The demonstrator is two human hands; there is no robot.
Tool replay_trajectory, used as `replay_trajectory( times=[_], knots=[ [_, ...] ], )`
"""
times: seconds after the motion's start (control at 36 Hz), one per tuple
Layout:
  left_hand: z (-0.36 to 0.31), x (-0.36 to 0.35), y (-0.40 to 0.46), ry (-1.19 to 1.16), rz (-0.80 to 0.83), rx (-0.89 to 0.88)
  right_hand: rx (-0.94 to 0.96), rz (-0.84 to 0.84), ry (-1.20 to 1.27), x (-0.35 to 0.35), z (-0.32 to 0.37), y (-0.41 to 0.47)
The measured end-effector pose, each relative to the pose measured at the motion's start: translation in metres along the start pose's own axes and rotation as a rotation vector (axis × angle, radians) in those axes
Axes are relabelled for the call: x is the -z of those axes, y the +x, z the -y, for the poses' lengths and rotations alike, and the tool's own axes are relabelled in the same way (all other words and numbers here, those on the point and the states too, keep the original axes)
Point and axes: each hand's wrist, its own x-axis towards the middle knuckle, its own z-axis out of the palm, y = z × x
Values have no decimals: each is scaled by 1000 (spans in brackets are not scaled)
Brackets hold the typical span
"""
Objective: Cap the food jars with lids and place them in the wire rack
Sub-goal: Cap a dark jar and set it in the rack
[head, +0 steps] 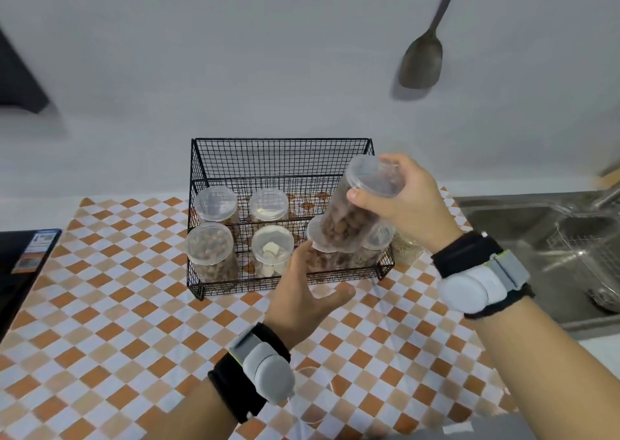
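A black wire rack (201, 177) stands on the checkered mat against the wall. It holds several capped clear jars: two at the back (216, 204) (268, 204), two at the front left (209, 250) (271, 250), and others at the front right (377, 241), partly hidden. My right hand (406, 204) grips a capped jar of brown nuts (355, 211), tilted, above the rack's right side. My left hand (308, 292) is spread under that jar's bottom, in front of the rack; whether it touches the jar I cannot tell.
An orange-and-white checkered mat (117, 322) covers the counter. A steel sink (523, 218) with a wire basket (583, 255) lies to the right. A dark spatula (422, 63) hangs on the wall. A black appliance (20, 265) sits at the left edge.
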Motion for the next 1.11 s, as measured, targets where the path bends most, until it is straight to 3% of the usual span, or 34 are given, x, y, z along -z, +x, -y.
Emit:
replay_trajectory(
  times=[1.11],
  knots=[
    [29,1,8,40,76,156,-84,112,-214,-84,-22,108]
  ],
)
